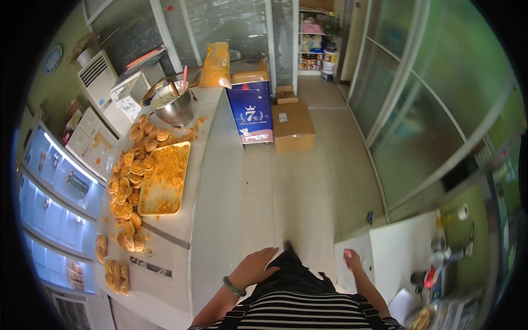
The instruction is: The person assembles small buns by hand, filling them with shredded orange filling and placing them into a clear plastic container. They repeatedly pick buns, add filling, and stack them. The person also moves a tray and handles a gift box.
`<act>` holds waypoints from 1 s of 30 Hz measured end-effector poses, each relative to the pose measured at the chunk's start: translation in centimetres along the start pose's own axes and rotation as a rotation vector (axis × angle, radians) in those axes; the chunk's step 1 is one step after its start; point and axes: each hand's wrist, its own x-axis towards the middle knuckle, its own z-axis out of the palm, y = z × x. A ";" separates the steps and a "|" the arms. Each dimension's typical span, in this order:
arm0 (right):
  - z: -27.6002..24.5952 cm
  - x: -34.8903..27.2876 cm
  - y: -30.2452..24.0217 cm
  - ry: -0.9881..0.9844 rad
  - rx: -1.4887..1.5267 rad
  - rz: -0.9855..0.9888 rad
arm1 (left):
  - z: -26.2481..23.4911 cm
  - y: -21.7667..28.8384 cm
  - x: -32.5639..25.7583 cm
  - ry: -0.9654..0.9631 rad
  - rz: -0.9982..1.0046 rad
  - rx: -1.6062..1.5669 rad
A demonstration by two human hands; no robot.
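My left hand [254, 268], with a green bangle [234, 286] on its wrist, is held in front of my dark apron [286, 272]. Its fingers are stretched out and it holds nothing. On the right, my right hand [351, 259] hangs beside a white cabinet [355, 248]. Its fingers are curled, and a small pinkish-white patch shows at them, too small to name. Left of me, a tray [188, 181] of orange shredded topping lies on the long counter [212, 159]. Many round buns [124, 190] are heaped along its left side.
A metal mixing bowl [177, 113] with utensils and a yellow bag [216, 65] stand at the counter's far end. Beyond are a blue box [251, 107] and a cardboard box [295, 127] on the floor. Packed buns [116, 276] sit near left. Glass sliding doors [421, 124] line the right.
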 end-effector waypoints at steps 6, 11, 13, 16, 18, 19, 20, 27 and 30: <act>1.8 19.6 -20.1 -0.237 0.434 -0.043 | -6.8 -9.3 11.3 -0.052 -0.594 0.253; 1.1 28.7 -25.7 -0.263 0.424 0.124 | -14.7 -14.4 28.8 0.135 -0.499 0.327; 0.0 33.0 -27.4 -0.182 0.425 0.177 | -18.2 -15.9 36.1 0.264 -0.248 0.217; -0.8 41.6 -32.0 -0.120 0.433 0.140 | -22.5 -17.8 46.0 0.372 -0.124 0.334; 0.1 48.4 -37.2 -0.120 0.470 0.014 | -24.8 -19.7 51.0 0.356 -0.245 0.393; 0.1 52.4 -40.5 -0.089 0.446 0.001 | -25.4 -20.8 53.6 0.417 -0.259 0.428; 0.7 56.0 -44.0 -0.133 0.464 -0.102 | -25.7 -22.0 55.7 0.379 -0.356 0.411; 10.6 73.8 -70.4 -0.322 0.369 -0.486 | -26.8 -33.1 62.2 0.087 -0.684 0.312; 14.9 75.8 -77.4 -0.448 0.352 -0.530 | -26.5 -37.3 63.5 -0.007 -0.839 0.051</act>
